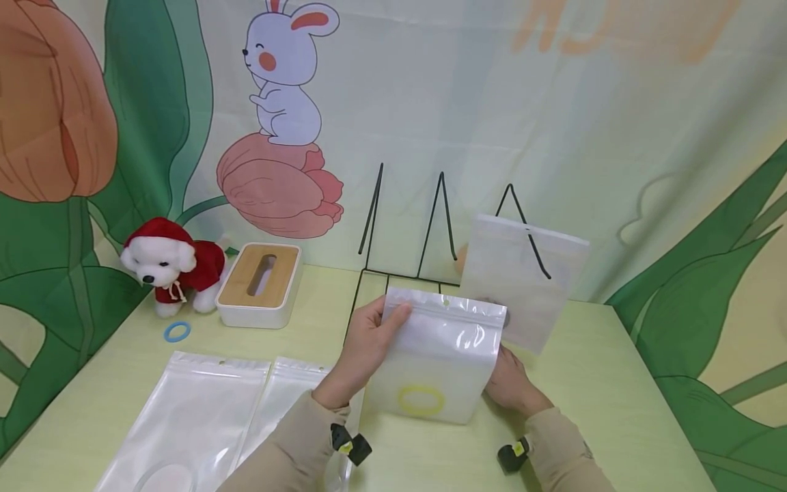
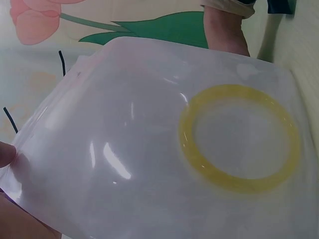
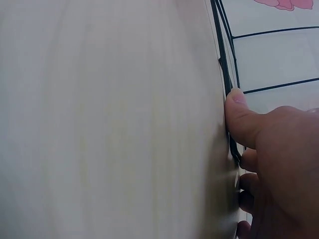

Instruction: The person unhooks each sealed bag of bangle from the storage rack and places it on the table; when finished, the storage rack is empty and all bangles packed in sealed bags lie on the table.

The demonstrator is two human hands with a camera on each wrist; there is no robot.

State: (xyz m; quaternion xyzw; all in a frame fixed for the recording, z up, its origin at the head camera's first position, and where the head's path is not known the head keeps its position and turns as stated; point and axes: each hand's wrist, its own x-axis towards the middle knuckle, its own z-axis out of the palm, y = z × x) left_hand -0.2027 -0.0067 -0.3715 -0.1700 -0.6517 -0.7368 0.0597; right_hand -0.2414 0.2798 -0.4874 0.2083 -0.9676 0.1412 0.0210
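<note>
My left hand [image 1: 369,342] pinches the upper left edge of a clear-front zip bag [image 1: 455,342], its thumb on the front. A yellow ring [image 1: 421,400] lies inside near the bottom; it shows large in the left wrist view, where the thumb [image 2: 6,155] is at the edge. Partly behind the bag, my right hand [image 1: 513,383] is low by the table. In the right wrist view, that hand [image 3: 284,154] grips a black wire of the display rack [image 3: 227,74]. Another white bag [image 1: 522,287] hangs from the rack's rightmost hook [image 1: 536,246].
Two more zip bags [image 1: 209,389] lie flat at the front left, one with a pale ring inside. Behind them are a blue ring [image 1: 177,332], a plush dog [image 1: 166,260] and a tissue box [image 1: 261,283]. Two rack hooks [image 1: 438,219] hold no bag. A printed curtain [image 1: 399,102] backs the table.
</note>
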